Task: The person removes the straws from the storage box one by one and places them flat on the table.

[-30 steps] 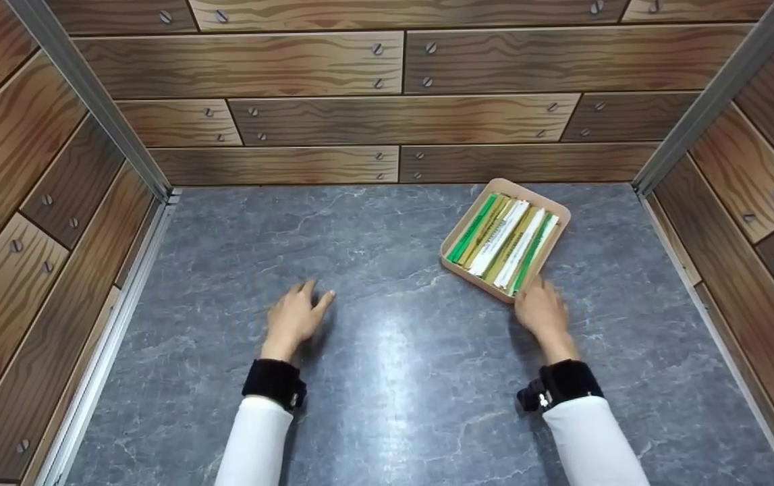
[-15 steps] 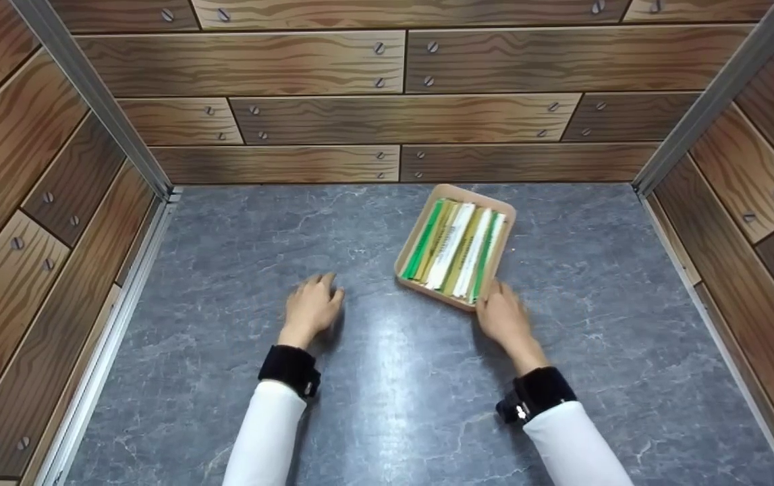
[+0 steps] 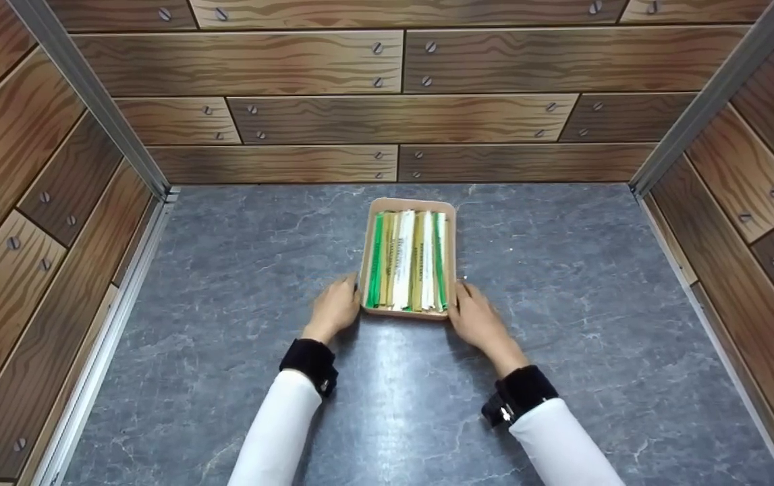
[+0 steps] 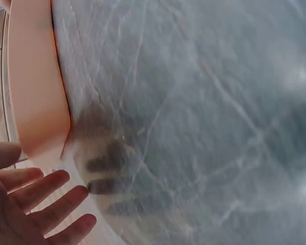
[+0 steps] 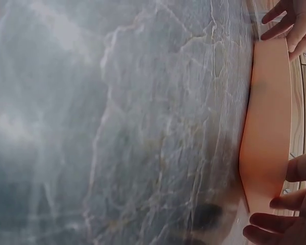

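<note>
A light-brown rectangular tray [image 3: 413,204] lies on the grey marbled surface, its long sides pointing away from me. Stick-shaped packets [image 3: 403,260] in green, gold and white fill it side by side. At the tray's front right corner, my right hand [image 3: 480,317] grips the side, thumb by the rim and fingertips against the outer wall [image 5: 268,117]. My left hand [image 3: 336,307] is beside the front left corner; the left wrist view has its fingers [image 4: 61,206] extended and spread, close to the tray. Whether they touch it I cannot tell.
Wood-patterned panels [image 3: 306,121] enclose the back and both sides. Grey metal rails [image 3: 93,94] run up the corners, and a pale strip [image 3: 113,324] borders the left edge of the marbled surface [image 3: 225,256].
My right hand has drawn the tray leftward to the middle and turned it from slanted to nearly straight. My left hand has come rightward up to its left side.
</note>
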Demonstrator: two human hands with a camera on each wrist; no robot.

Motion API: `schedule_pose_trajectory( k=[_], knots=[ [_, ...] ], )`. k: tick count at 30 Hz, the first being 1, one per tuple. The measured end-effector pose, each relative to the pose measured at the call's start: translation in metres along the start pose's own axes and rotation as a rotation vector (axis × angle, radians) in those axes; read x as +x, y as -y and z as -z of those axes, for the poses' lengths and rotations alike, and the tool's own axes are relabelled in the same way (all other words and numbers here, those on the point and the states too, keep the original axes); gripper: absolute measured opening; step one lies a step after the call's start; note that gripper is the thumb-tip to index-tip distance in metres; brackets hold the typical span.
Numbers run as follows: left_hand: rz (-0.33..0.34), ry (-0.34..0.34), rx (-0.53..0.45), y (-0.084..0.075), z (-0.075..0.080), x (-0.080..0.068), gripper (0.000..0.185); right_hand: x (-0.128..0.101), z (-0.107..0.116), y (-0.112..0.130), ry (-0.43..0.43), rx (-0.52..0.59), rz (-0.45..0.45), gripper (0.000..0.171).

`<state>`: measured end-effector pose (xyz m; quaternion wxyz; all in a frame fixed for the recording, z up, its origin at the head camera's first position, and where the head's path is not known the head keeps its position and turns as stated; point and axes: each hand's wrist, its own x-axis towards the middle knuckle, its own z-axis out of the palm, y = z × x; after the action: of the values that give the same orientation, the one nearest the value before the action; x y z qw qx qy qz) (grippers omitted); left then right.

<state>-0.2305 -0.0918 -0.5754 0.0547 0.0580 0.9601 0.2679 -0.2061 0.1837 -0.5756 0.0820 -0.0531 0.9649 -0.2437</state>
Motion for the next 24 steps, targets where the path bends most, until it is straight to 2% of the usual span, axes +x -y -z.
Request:
schedule_pose_trajectory(
  k=[5, 10, 14, 18, 24],
  knots=[
    [-0.024, -0.038, 0.003, -0.001, -0.001, -0.003, 0.028, 0.0, 0.002, 0.0, 0.027, -0.005, 0.027, 0.057],
    [-0.032, -0.033, 0.015, -0.003, 0.002, -0.015, 0.027, -0.006, 0.005, -0.001, 0.072, -0.021, 0.049, 0.059],
    [-0.015, -0.004, 0.058, -0.004, 0.006, -0.027, 0.028, -0.015, 0.006, 0.002, 0.089, -0.032, 0.077, 0.06],
    [0.006, 0.042, 0.05, -0.005, 0.008, -0.041, 0.027, -0.026, 0.003, 0.005, 0.079, -0.05, 0.105, 0.06],
    [0.005, 0.109, 0.012, -0.01, 0.002, -0.062, 0.026, -0.048, -0.001, 0.007, 0.009, -0.187, 0.193, 0.055]
  ],
)
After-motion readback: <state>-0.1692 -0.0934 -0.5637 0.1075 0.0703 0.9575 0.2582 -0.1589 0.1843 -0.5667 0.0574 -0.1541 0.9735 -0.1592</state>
